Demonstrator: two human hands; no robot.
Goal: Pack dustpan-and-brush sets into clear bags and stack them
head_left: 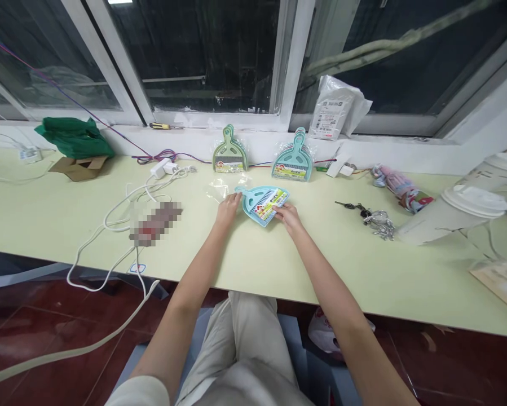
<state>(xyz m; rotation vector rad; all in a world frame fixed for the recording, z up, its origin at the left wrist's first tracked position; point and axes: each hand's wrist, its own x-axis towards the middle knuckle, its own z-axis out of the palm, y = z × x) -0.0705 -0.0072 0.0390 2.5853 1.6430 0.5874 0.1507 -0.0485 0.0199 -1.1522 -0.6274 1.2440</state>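
A light blue mini dustpan and brush set point(253, 198) with a printed label card lies tilted between my hands, over the middle of the table. My left hand point(229, 207) is closed around its handle end. At the card's right edge, my right hand point(287, 217) pinches the dustpan set. A crumpled clear plastic bag point(223, 188) lies just beyond my left hand. Against the wall stand a green dustpan set point(229, 151) and a stack of blue-green dustpan sets point(294, 158), both in clear wrapping.
White cables point(109, 220) and a blurred object point(155, 224) lie to the left. A green bag point(73, 138) rests on a cardboard box point(79, 167). On the right are keys point(378, 223), a folded umbrella point(401, 186) and lidded cups point(448, 217). A screwdriver point(162, 126) sits on the sill.
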